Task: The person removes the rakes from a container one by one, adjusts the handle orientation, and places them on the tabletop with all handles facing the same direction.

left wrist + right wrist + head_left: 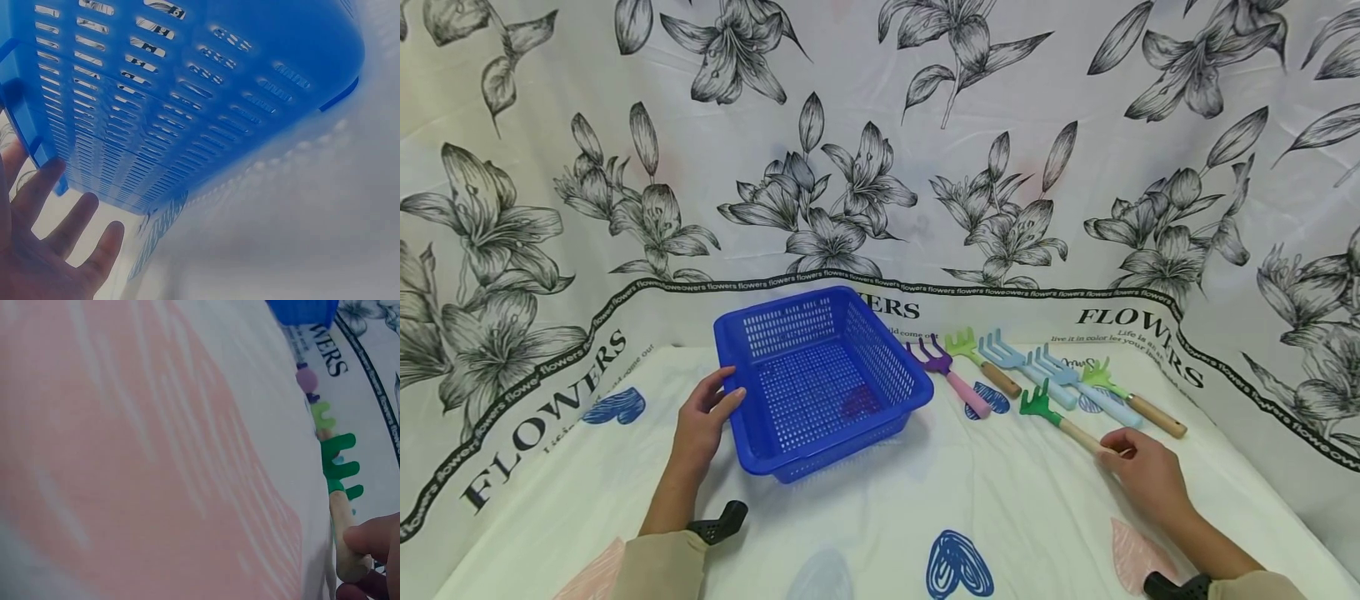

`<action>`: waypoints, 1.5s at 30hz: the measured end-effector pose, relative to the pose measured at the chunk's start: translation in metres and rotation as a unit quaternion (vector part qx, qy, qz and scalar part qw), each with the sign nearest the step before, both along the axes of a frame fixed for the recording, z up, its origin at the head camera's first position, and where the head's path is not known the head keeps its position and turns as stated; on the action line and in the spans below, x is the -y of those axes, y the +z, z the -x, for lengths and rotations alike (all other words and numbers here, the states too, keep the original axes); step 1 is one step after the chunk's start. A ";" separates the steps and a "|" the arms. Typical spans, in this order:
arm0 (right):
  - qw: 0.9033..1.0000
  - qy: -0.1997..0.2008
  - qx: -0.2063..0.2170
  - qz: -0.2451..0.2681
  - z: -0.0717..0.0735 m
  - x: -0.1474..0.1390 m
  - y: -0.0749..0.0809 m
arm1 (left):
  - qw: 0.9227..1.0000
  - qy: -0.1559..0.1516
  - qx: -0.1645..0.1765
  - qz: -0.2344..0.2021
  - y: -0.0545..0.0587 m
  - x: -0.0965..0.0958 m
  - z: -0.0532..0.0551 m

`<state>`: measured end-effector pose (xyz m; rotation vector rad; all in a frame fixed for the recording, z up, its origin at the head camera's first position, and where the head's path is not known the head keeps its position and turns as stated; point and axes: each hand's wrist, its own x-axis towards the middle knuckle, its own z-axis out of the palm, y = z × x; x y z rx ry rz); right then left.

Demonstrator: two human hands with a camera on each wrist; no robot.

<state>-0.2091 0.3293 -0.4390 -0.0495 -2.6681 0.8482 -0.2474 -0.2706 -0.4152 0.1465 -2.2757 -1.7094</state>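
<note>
A blue perforated plastic basket (820, 392) stands left of the middle, tilted toward the camera. My left hand (703, 417) grips its left rim, thumb on the upper side. In the left wrist view the basket's slotted outer side (144, 94) fills the top, with fingers (75, 225) spread beside it. My right hand (1146, 471) pinches the wooden handle of a small green hand rake (1041, 404) near its end; its prongs point away to the left. The right wrist view shows thumb and fingers around that wooden handle (344, 528).
More hand rakes lie behind the green one: a purple one with pink handle (966, 392), a light green one (992, 371), light blue ones (1037, 379) (1097, 396) and another light green one (1150, 412). A flower-printed cloth (827, 200) hangs behind the white tabletop cloth (880, 533).
</note>
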 end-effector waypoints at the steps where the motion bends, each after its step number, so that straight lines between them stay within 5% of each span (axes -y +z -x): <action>1: 1.000 -0.001 0.004 -0.001 0.000 0.000 0.000 | 1.000 0.000 0.001 0.000 0.000 0.000 0.000; 31: 0.999 0.014 0.028 -0.009 0.003 0.001 0.005 | 1.000 -0.003 0.006 -0.014 -0.001 -0.001 0.000; 45: 0.995 0.053 0.089 0.000 -0.010 -0.015 0.018 | 0.999 -0.006 0.012 0.035 0.005 0.005 0.000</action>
